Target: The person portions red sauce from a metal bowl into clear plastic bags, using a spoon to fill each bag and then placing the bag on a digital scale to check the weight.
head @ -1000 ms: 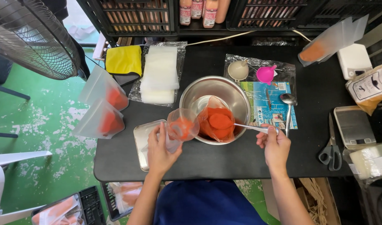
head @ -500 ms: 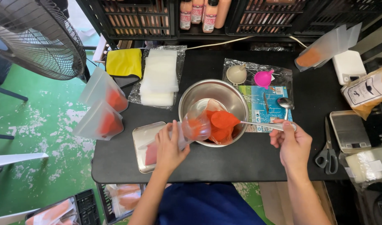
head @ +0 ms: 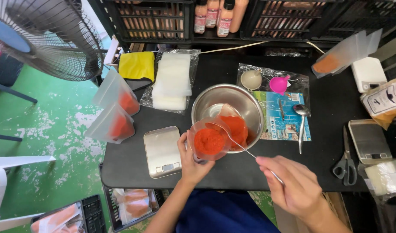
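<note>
left grip (head: 193,157): pouch (head: 208,140), red powder | right grip (head: 293,185): spoon (head: 239,142)

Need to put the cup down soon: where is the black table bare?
Bare black table lies between the white bag stack and the funnels' plastic sheet, and along the near edge between the small scale and scissors. The right side is crowded.

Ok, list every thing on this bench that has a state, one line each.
Clear bag: open, part filled with red powder, held by left hand.
Long spoon: held by right hand, tip at the bag's mouth.
Steel bowl: holds red powder.
Small scale: nothing on it.
Scissors: closed, lying flat.
Pink funnel: lying on the plastic, unused.
</note>
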